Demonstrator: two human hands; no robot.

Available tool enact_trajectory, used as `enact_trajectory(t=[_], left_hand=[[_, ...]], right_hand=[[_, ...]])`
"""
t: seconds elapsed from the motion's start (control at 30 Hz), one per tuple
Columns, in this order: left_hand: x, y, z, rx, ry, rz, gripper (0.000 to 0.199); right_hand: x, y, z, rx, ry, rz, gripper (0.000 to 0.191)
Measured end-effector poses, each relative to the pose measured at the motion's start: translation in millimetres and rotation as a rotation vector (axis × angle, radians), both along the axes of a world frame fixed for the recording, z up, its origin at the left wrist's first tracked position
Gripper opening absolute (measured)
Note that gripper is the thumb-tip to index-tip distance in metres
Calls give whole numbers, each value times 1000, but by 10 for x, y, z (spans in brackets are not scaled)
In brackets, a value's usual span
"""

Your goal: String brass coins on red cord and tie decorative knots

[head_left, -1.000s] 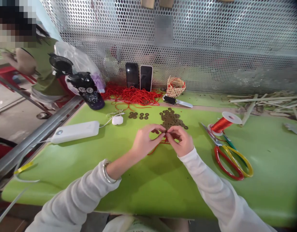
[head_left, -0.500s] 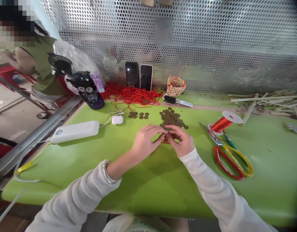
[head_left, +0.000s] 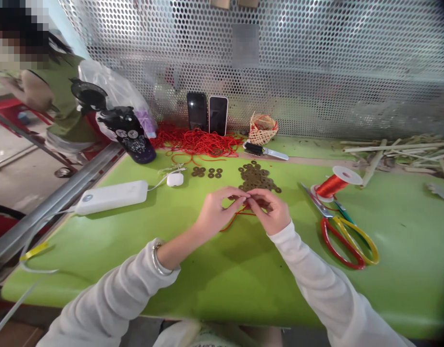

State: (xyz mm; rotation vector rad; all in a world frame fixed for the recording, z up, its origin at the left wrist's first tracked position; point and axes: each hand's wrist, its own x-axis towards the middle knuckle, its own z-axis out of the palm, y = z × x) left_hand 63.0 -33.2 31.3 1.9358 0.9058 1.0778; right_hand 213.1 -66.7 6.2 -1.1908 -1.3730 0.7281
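My left hand and my right hand meet fingertip to fingertip above the green table, both pinched closed. A red cord hangs from between them and trails onto the tabletop. Whether a coin is also in the pinch is hidden by the fingers. Just beyond my hands lies a heap of bronze-coloured holed coins. Two small groups of the same coins are set out to the left of the heap.
To the right lie scissors beside a spool of red thread. A power bank, an earbud case and a black bottle stand left. Behind are red cords, two phones, a hairbrush and a small woven basket.
The red cord beneath my fingers has shifted, and a longer curved length now shows below and left of the pinch. Both hands have stayed almost in place.
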Motion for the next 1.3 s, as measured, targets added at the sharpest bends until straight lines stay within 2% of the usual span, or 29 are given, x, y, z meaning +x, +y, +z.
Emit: enact_trajectory(t=[0.13,0.33,0.47,0.7,1.0,1.3], left_hand=[[-17,25,-2,35,34,14,11],[-71,17,44,217,138,-30,15],[-76,15,37,293,163,-33,15],[-64,-10,-3,324,121,35,9],[-50,-13,5,194,73,24,10],[-6,-9,-46,-127,-175,-68,7]], right_hand=[[39,10,-17,22,-34,62,15],[70,20,-37,56,-74,179,16],[57,23,-28,67,-73,204,17],[81,9,-10,62,-105,188,17],[86,13,4,105,-175,110,16],[87,-9,31,163,-254,80,15]])
